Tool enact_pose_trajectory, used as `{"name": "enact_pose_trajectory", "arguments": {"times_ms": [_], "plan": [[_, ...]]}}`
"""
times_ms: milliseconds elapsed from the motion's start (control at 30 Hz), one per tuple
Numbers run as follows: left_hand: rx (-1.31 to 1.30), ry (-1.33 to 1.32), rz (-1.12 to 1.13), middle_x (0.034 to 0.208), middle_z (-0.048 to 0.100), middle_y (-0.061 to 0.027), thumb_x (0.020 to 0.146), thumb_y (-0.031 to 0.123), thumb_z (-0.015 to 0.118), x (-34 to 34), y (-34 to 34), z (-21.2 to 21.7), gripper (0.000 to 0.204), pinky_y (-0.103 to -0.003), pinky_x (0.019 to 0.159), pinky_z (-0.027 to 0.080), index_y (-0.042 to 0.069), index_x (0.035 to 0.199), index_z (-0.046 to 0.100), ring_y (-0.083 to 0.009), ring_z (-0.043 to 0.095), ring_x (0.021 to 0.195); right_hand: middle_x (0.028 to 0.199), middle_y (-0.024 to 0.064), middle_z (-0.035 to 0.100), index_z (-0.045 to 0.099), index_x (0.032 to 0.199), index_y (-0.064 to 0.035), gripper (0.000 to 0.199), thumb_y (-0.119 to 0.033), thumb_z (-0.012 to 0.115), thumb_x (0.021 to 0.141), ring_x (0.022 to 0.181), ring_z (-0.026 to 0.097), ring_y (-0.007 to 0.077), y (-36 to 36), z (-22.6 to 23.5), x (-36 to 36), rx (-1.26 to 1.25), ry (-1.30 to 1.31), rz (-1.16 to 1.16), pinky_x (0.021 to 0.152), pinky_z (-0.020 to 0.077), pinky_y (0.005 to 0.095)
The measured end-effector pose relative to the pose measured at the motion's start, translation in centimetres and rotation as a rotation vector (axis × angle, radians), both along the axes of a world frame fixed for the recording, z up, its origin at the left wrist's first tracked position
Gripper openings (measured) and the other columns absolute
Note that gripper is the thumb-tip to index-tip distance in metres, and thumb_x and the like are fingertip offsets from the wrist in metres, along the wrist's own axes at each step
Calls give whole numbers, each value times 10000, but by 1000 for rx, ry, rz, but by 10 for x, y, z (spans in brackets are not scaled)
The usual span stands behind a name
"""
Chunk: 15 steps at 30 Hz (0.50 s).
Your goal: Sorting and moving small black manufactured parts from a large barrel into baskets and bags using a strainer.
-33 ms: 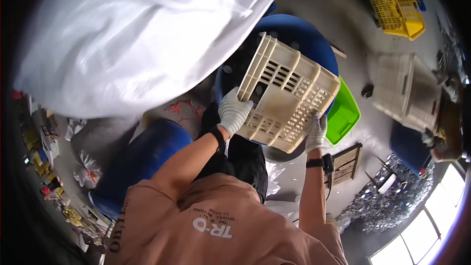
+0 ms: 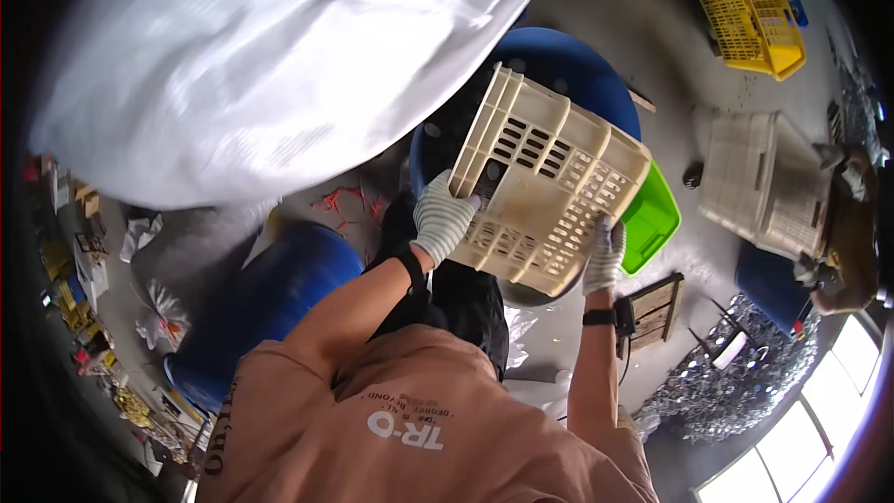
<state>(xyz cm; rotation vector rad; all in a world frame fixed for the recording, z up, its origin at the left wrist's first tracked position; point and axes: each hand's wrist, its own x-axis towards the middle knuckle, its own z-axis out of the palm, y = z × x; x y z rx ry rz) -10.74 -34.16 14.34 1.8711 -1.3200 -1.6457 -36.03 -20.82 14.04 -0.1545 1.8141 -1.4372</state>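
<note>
Our left hand (image 2: 442, 219) in a striped glove wraps its fingers tight on one edge of the cream crate (image 2: 549, 182). Our right hand (image 2: 605, 256) grips the lower corner. We hold the crate tipped over a blue barrel (image 2: 577, 65). A green tub (image 2: 652, 219) sits just beside it. A big white sack (image 2: 279, 65) is near.

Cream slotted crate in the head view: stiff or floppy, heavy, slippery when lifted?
Probably stiff: the cream slotted crate keeps straight ribbed walls while tilted between the gloved left hand and right hand. Likely light for its size, being mostly slots. Slip seems unlikely; fingers hook the rim.
</note>
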Motion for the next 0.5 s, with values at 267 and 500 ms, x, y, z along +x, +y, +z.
{"name": "enact_pose_trajectory", "arguments": {"times_ms": [267, 500], "plan": [[117, 414, 382, 806, 660, -23, 746, 31, 683, -19, 37, 23, 206, -260, 648, 483, 36, 951, 661, -86, 579, 699, 972, 35, 597, 516, 1090, -13, 488, -423, 690, 891, 859, 529, 106, -38, 98, -27, 40, 383, 338, 793, 475, 279], [71, 416, 425, 744, 642, -12, 748, 39, 677, -33, 56, 16, 121, -276, 594, 466, 36, 863, 636, -92, 551, 639, 957, 54, 606, 538, 1085, 1, 458, -377, 704, 888, 860, 542, 115, -77, 162, -30, 62, 588, 472, 805, 468, 286]]}}
